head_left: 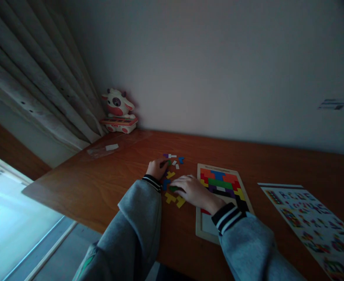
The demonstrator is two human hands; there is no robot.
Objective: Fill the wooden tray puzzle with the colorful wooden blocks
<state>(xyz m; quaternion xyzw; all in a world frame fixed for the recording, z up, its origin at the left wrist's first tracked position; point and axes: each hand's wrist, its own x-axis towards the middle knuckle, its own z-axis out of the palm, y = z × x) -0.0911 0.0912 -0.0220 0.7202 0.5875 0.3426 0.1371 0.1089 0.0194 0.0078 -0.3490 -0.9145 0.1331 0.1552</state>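
Note:
My left hand (pixel 157 168) is at the loose puzzle pieces, its fingers closed on a green piece (pixel 169 162). My right hand (pixel 192 190) reaches over the left edge of the puzzle board, with its fingertips on a dark green piece (pixel 174 188). Around the hands lie yellow pieces (pixel 170 198), blue pieces (pixel 181 160) and small white pieces (pixel 177 166). The wooden-framed board (pixel 199 230) is partly filled with coloured pieces in its upper half; my right wrist and sleeve hide part of it.
A printed pattern sheet (pixel 315 218) lies on the wooden table (pixel 131 164) at the right. At the back left stands a cow toy (pixel 119 111), with a clear plastic bag (pixel 101 150) in front of it. A curtain hangs at the left, and a wall is behind the table.

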